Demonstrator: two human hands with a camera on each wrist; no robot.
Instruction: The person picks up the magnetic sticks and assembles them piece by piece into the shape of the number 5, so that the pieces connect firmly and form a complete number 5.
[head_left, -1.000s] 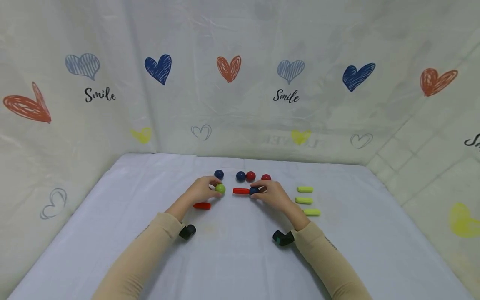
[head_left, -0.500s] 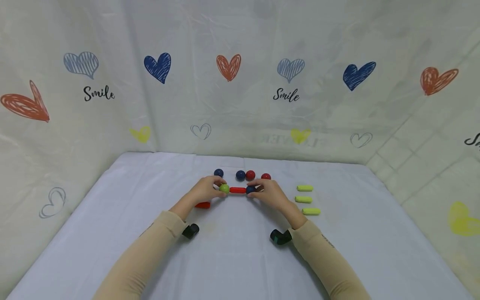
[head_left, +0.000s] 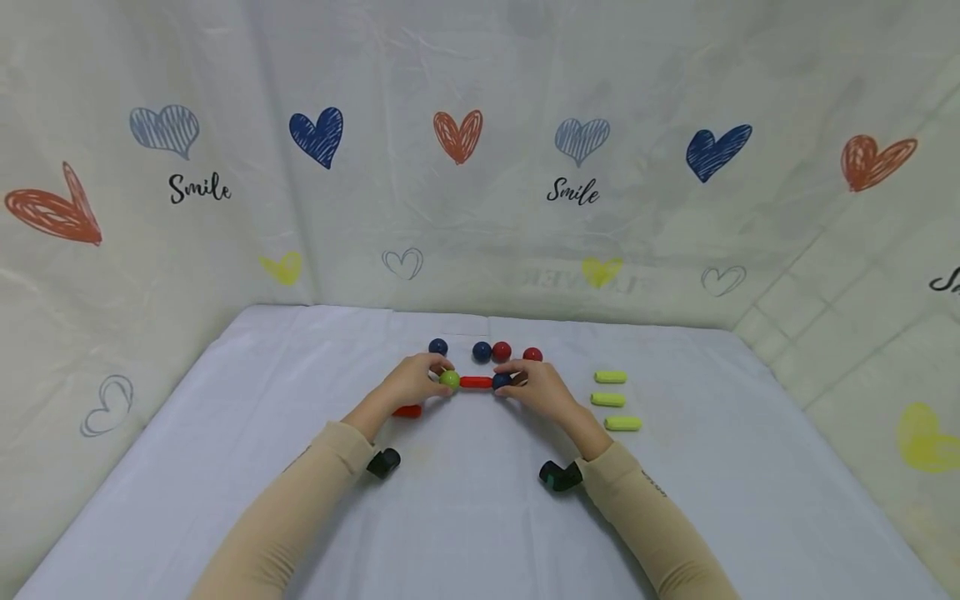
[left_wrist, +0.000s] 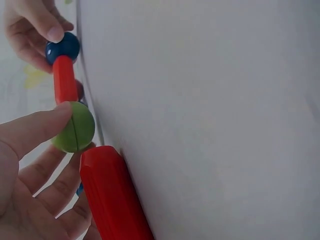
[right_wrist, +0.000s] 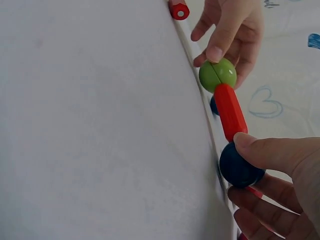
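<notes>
Between thumb and fingers, my left hand (head_left: 411, 380) pinches a green ball (left_wrist: 75, 127). On the other side my right hand (head_left: 543, 388) pinches a dark blue ball (right_wrist: 240, 165). A red faceted rod (right_wrist: 230, 112) spans the gap, one end touching each ball, so the three form a straight line. Whether the rod's ends sit inside the balls, I cannot tell. A second red rod (left_wrist: 114, 192) lies on the cloth close to my left hand, partly covered by it in the head view.
Behind my hands stand two more dark blue balls, one at the left (head_left: 438, 347), and two red balls, one beside the middle blue ball (head_left: 482, 352). Several yellow-green rods (head_left: 608, 400) lie to the right. A white cloth (head_left: 465, 517) covers the table; a heart-printed curtain (head_left: 495, 225) hangs behind.
My left hand has moved right, bringing the green ball against the red rod's free end. The right hand, with the blue ball and rod, has shifted slightly left. Little differs over the last half second.
</notes>
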